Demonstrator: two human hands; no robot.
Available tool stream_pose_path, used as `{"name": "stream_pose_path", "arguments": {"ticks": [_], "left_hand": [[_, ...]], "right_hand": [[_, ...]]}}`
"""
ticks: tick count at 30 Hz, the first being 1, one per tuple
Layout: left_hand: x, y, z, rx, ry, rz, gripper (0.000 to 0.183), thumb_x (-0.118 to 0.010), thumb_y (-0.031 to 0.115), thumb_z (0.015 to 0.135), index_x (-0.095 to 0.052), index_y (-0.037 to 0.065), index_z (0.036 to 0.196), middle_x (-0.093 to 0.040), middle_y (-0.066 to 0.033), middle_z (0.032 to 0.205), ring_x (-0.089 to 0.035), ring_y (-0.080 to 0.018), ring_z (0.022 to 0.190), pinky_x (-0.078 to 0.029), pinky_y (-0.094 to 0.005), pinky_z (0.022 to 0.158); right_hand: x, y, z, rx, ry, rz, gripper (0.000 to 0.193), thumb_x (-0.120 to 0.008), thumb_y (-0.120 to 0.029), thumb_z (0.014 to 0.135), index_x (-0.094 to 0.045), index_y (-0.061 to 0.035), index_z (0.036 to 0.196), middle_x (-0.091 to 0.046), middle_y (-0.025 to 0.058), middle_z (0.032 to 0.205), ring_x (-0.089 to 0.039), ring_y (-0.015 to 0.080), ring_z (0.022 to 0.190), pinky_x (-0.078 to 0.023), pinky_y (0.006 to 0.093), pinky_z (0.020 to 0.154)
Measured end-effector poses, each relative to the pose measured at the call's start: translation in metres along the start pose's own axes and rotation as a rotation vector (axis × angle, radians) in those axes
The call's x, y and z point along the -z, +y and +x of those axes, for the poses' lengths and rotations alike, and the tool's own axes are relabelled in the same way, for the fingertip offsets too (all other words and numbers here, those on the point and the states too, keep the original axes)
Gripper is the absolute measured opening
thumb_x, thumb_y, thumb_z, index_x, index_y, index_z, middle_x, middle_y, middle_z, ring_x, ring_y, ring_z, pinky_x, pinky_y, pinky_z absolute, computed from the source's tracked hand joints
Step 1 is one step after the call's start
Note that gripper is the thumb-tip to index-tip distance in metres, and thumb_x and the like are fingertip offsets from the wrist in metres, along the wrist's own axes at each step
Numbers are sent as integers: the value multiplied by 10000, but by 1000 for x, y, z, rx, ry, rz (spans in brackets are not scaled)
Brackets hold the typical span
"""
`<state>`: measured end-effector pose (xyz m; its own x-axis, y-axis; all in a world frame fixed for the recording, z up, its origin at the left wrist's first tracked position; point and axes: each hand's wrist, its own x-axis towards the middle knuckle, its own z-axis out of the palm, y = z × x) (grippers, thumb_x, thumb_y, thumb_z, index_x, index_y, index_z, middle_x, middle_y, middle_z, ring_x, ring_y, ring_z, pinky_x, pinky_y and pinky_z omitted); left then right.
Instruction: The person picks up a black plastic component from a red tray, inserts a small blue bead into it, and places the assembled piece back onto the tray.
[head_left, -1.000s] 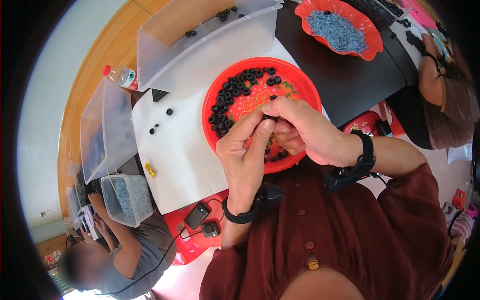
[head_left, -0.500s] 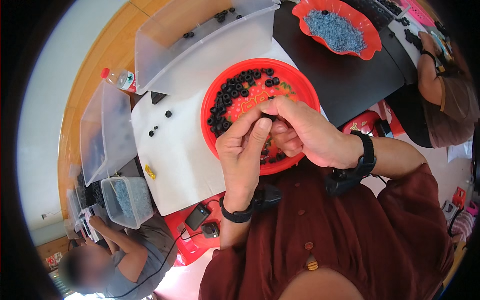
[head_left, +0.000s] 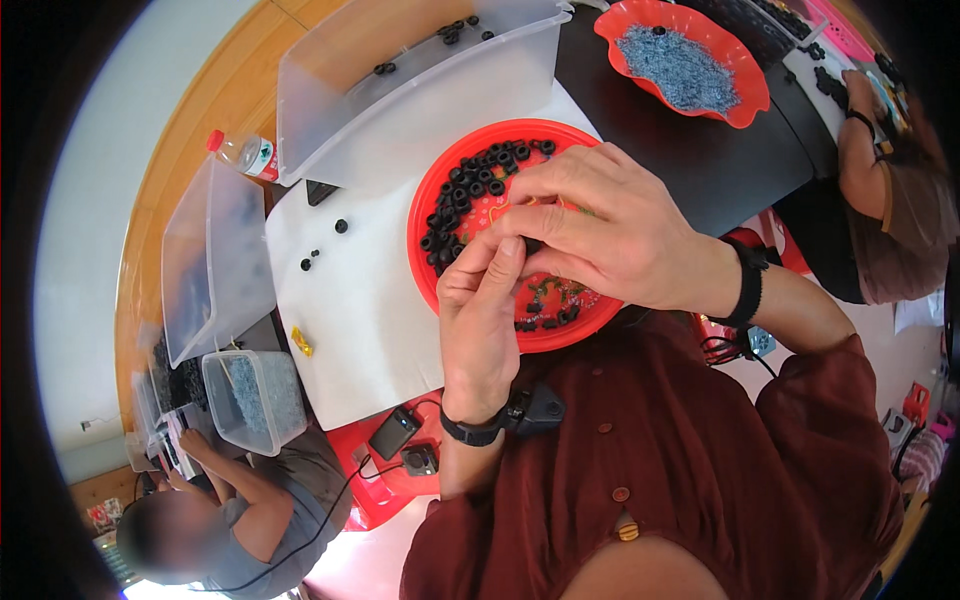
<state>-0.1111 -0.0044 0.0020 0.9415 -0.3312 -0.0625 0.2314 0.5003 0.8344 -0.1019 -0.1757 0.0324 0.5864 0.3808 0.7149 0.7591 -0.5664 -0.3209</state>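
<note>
I see my left hand (head_left: pixel 480 320) and my right hand (head_left: pixel 600 235) meeting over the near half of a round red plastic plate (head_left: pixel 440 190) with a glossy rim. The fingertips of both hands press together at one spot above the plate's middle, pinched on something too small and too hidden for me to name, so I cannot tell whether they grip a piece or only touch each other. The far left part of the plate carries a heap of small black rings (head_left: pixel 470 185), matte and rubbery in look, each a short thick loop; a few more lie at the near rim under my hands. The plate sits on a smooth white sheet (head_left: pixel 350 320) covering the table, and three loose black rings (head_left: pixel 340 226) lie on that sheet left of the plate, apart from one another. A small yellow bit (head_left: pixel 301 342) rests nearer on the same sheet. Beyond the plate stands a translucent plastic bin (head_left: pixel 430 90) with a few black rings along its far wall. Far right, on a dark tabletop (head_left: pixel 690 160), a second red dish with a wavy edge (head_left: pixel 745 100) holds a mound of fine grey-blue pieces. Both my wrists wear black bands.
</note>
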Motion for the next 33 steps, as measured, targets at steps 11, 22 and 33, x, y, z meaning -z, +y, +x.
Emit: {"name": "stream_pose_path", "arguments": {"ticks": [11,22,33], "left_hand": [[2,2,-3,-27,-86,83,297,-518,126,947,-562,-24,1199,-636,-81,1101,-601,-151,990,-440,-337,928],[3,4,-4,113,-90,-144,366,-492,145,909,-524,-27,1230,-578,-97,1204,-537,-194,1115,-389,-354,967],[-4,1,-5,17,-51,-71,259,-517,78,910,-590,-15,1140,-638,-83,1075,-605,-173,988,-455,-325,903]], "right_hand": [[-3,4,-2,108,58,-11,388,-765,-165,629,-634,-33,970,-632,53,932,-616,224,847,-449,342,728],[3,4,0,133,40,11,414,-773,-205,620,-646,-59,986,-632,41,961,-612,210,855,-433,341,748],[8,11,1,184,31,-60,416,-765,-214,615,-646,-52,979,-639,41,948,-609,217,847,-442,360,770]]}}
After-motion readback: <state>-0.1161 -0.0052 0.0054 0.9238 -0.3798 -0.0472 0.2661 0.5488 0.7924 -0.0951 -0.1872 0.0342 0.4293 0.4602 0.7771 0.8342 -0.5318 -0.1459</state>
